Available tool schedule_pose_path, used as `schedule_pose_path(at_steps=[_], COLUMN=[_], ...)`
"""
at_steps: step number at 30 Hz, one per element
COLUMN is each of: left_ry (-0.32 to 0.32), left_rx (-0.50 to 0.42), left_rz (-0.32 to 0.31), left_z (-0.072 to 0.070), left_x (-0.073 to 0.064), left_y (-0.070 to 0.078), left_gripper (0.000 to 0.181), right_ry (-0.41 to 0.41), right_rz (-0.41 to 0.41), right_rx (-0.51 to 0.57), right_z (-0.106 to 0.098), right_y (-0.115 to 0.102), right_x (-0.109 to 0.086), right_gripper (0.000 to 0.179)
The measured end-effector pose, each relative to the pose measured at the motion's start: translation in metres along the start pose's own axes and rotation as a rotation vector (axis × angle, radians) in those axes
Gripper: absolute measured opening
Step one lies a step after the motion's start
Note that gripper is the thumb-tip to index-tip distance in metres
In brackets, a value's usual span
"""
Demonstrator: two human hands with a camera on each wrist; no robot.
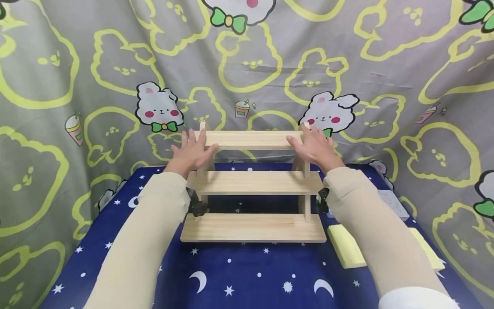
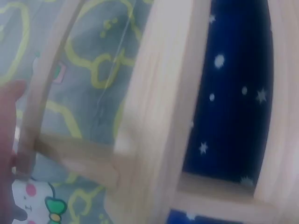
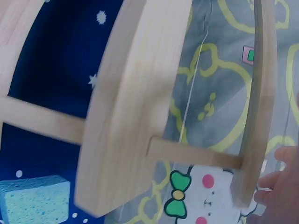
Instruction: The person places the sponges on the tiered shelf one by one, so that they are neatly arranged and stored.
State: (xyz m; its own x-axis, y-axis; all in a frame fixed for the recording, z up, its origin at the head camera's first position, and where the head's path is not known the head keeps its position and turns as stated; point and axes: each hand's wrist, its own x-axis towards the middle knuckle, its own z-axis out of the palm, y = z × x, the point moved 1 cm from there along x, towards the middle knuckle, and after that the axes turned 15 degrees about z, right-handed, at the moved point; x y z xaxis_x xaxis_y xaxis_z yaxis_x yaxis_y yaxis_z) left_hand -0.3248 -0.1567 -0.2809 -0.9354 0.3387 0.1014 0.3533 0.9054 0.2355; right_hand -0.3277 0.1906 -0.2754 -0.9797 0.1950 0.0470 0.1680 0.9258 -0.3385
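A pale wooden three-tier display shelf (image 1: pixel 254 182) stands upright on the table, its boards stepping up toward the back. My left hand (image 1: pixel 191 150) rests at the left end of the top board (image 1: pixel 251 140), fingers spread and thumb along its front. At the opposite end, my right hand (image 1: pixel 316 148) lies over the corner with its thumb toward the middle. Extended right fingers (image 3: pixel 275 182) reach down beside the board's end in the right wrist view. Only a small part of the left hand (image 2: pixel 9 121) shows at the edge of the left wrist view.
Two yellow blocks (image 1: pixel 345 246) lie right of the shelf, partly behind my right sleeve. Farther back is a grey block (image 1: pixel 393 204). A light blue sponge (image 3: pixel 37 200) appears in the right wrist view. A patterned curtain (image 1: pixel 251 56) hangs close around the dark blue cloth (image 1: pixel 258 274).
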Motion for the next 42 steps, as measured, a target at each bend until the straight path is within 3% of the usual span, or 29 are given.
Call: schedule_pose_path(at_steps=[5, 11, 17, 23, 26, 32, 42], left_ry=[0.030, 0.060, -0.018, -0.093, -0.084, -0.061, -0.133], left_rx=[-0.056, -0.127, -0.288, -0.481, -0.583, -0.694, -1.051], left_rz=[-0.027, -0.037, -0.083, -0.131, -0.131, -0.093, -0.062], left_z=[-0.001, 0.005, 0.034, 0.062, 0.071, 0.082, 0.090], left_x=[-0.011, -0.024, -0.042, -0.055, -0.058, -0.058, -0.058], left_y=[-0.017, -0.036, -0.056, -0.067, -0.069, -0.071, -0.081], left_gripper=[0.084, 0.091, 0.086, 0.086, 0.084, 0.078, 0.070], right_ry=[0.032, -0.013, -0.065, -0.113, -0.116, -0.110, -0.135], right_rz=[0.007, 0.045, 0.121, 0.177, 0.194, 0.215, 0.211], right_rx=[0.056, 0.148, 0.209, 0.153, 0.128, 0.108, 0.070], right_z=[0.000, 0.006, 0.017, 0.033, 0.044, 0.066, 0.087], right_y=[0.021, 0.049, 0.082, 0.113, 0.126, 0.145, 0.161], right_x=[-0.001, -0.007, -0.016, -0.030, -0.038, -0.049, -0.059], right_gripper=[0.082, 0.076, 0.077, 0.081, 0.081, 0.081, 0.081])
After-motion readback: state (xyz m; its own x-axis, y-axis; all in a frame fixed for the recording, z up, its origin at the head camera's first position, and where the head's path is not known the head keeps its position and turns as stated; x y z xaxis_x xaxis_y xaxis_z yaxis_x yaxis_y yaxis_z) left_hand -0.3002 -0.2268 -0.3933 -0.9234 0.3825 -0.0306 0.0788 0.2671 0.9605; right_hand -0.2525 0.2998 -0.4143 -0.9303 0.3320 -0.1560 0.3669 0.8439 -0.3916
